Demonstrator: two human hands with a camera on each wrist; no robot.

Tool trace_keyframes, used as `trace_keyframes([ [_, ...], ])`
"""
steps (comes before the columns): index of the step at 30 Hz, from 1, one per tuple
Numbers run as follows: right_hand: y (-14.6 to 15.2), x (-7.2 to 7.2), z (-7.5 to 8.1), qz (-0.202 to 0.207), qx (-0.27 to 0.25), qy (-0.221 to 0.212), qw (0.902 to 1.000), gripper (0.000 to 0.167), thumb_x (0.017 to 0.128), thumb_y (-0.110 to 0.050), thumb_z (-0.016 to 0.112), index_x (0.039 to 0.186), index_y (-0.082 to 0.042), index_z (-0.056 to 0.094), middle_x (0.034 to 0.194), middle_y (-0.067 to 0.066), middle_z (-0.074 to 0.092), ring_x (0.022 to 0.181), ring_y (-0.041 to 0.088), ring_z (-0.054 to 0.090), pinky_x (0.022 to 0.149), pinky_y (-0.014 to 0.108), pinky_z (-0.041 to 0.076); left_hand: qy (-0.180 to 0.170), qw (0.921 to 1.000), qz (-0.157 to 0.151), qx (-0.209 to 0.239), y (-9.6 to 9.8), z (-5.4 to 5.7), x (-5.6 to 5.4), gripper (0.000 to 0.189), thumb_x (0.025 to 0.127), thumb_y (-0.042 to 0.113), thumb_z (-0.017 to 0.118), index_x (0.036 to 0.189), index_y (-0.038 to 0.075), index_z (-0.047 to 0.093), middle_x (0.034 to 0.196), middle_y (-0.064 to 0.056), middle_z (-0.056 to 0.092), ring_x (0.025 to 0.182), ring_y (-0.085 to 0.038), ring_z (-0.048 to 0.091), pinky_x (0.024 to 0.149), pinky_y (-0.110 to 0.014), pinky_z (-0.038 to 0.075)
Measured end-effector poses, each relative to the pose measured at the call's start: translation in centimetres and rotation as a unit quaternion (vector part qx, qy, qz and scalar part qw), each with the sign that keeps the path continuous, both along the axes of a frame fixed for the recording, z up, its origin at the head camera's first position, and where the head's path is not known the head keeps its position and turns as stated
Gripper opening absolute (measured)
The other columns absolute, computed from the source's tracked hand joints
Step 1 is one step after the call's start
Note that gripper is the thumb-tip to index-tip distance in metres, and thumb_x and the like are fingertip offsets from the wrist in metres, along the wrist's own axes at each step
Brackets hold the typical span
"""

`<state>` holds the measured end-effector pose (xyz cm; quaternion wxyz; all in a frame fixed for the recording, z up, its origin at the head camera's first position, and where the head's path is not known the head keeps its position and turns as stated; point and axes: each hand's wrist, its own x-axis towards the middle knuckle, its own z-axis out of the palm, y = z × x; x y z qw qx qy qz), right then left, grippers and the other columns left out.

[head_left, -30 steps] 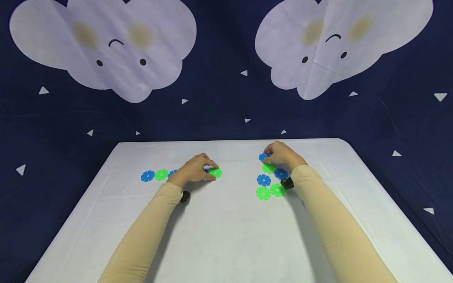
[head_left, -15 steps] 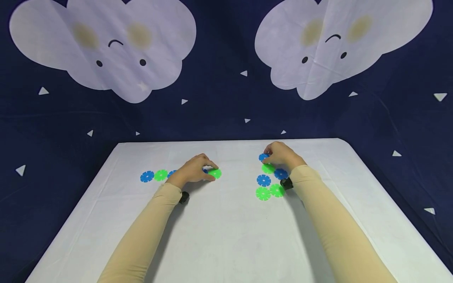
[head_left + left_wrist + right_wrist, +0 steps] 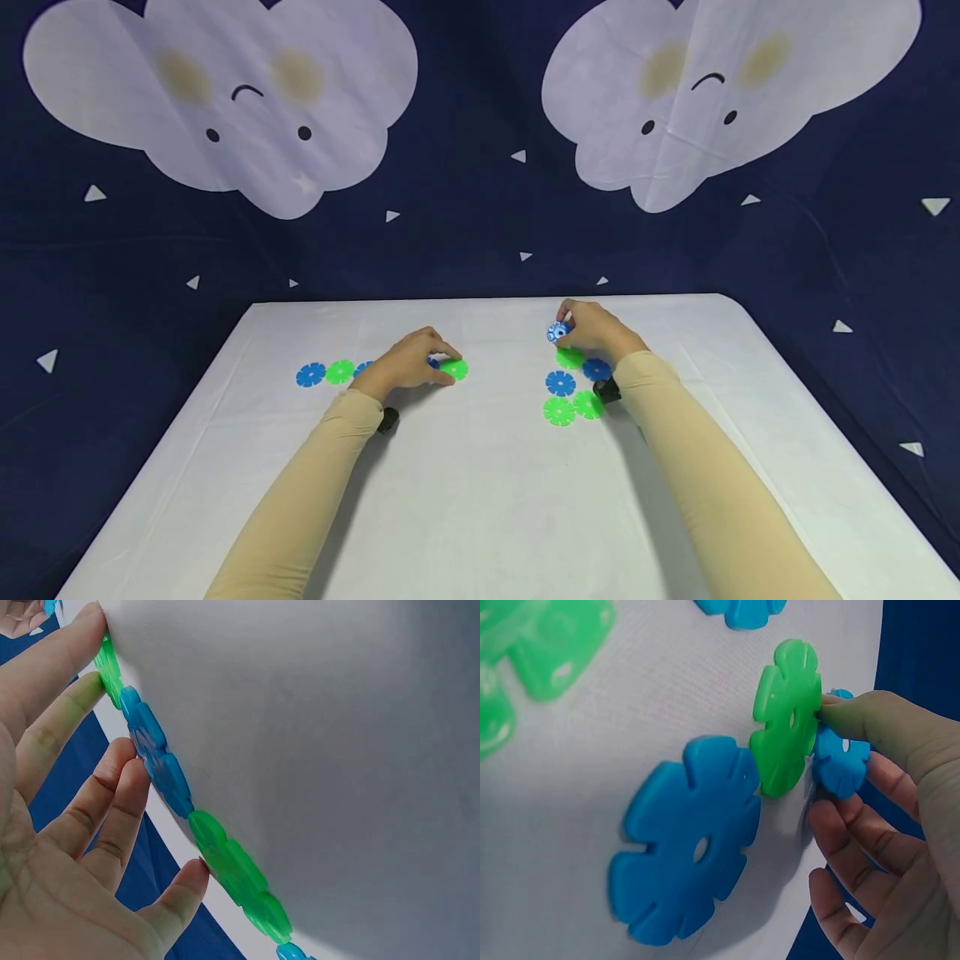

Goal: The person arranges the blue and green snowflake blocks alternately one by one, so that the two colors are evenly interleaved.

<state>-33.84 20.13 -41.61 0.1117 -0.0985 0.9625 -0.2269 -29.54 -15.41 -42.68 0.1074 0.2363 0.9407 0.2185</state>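
In the head view, my left hand (image 3: 408, 358) grips the edges of a green notched snowflake disc (image 3: 453, 369) between thumb and index finger. This disc ends a row on the left of alternating blue and green discs, partly hidden by the hand. The left wrist view shows the other fingertips along the row, beside a blue disc (image 3: 156, 754) and a green disc (image 3: 240, 877). My right hand (image 3: 592, 323) pinches a blue snowflake disc (image 3: 842, 757), which is tilted and glints. Just nearer than it lies a green disc (image 3: 787, 720), with another blue disc (image 3: 690, 840) close by.
Several loose discs lie below the right hand, among them a blue disc (image 3: 560, 383) and a green disc (image 3: 558, 411). The white table (image 3: 480, 500) ends at a dark blue cloth (image 3: 465, 258) printed with clouds. Both wrists carry small black cameras.
The blue disc in my right hand has tipped up from lying flat and now catches the light. My left hand and its row have shifted very slightly left.
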Motion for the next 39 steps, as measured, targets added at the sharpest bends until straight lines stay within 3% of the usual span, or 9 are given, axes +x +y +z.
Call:
trace_keyframes([
  [9,-0.2,-0.1,0.0,0.010,-0.008,0.006,0.9999,0.045,0.093,-0.018,0.082,0.133,-0.009,0.064,0.120,0.018,0.066,0.103,0.030,0.061,0.095,0.046,0.053,-0.007,1.0000,0.003,0.001,-0.1,-0.2,-0.1,0.047,0.091,0.032,0.089,0.135,0.022,0.077,0.137,-0.010,0.062,0.133,-0.034,0.058,0.121,-0.055,0.046],
  [14,-0.1,0.1,0.7,0.015,-0.012,0.006,0.9998,0.049,0.091,-0.016,0.084,0.136,-0.007,0.067,0.126,0.021,0.067,0.111,0.032,0.062,0.102,0.049,0.054,-0.004,1.0000,0.005,0.000,-0.2,-0.3,-0.1,0.047,0.090,0.033,0.089,0.134,0.023,0.077,0.137,-0.010,0.061,0.133,-0.034,0.058,0.120,-0.055,0.046],
  [25,0.5,-0.5,1.4,0.036,0.032,-0.007,0.9988,0.053,0.090,-0.016,0.085,0.138,-0.001,0.070,0.136,0.024,0.069,0.128,0.038,0.063,0.117,0.056,0.050,-0.001,1.0000,0.007,-0.001,-0.2,-0.4,-0.1,0.047,0.090,0.033,0.090,0.134,0.024,0.078,0.139,-0.010,0.061,0.135,-0.034,0.057,0.121,-0.057,0.045],
  [32,0.6,-0.3,1.6,0.048,0.056,-0.011,0.9972,0.051,0.090,-0.019,0.084,0.133,0.005,0.071,0.134,0.023,0.070,0.123,0.036,0.064,0.115,0.056,0.052,0.000,1.0000,0.005,-0.001,-0.2,-0.4,-0.2,0.046,0.090,0.032,0.090,0.134,0.023,0.078,0.139,-0.011,0.061,0.134,-0.034,0.058,0.120,-0.057,0.046],
  [39,0.7,-0.2,1.4,0.065,0.054,0.031,0.9960,0.054,0.089,-0.029,0.087,0.131,0.002,0.074,0.127,0.017,0.076,0.117,0.032,0.070,0.109,0.053,0.056,0.002,1.0000,0.000,0.006,-0.2,-0.2,-0.1,0.046,0.090,0.031,0.090,0.133,0.021,0.078,0.139,-0.012,0.062,0.134,-0.035,0.058,0.121,-0.056,0.045],
])
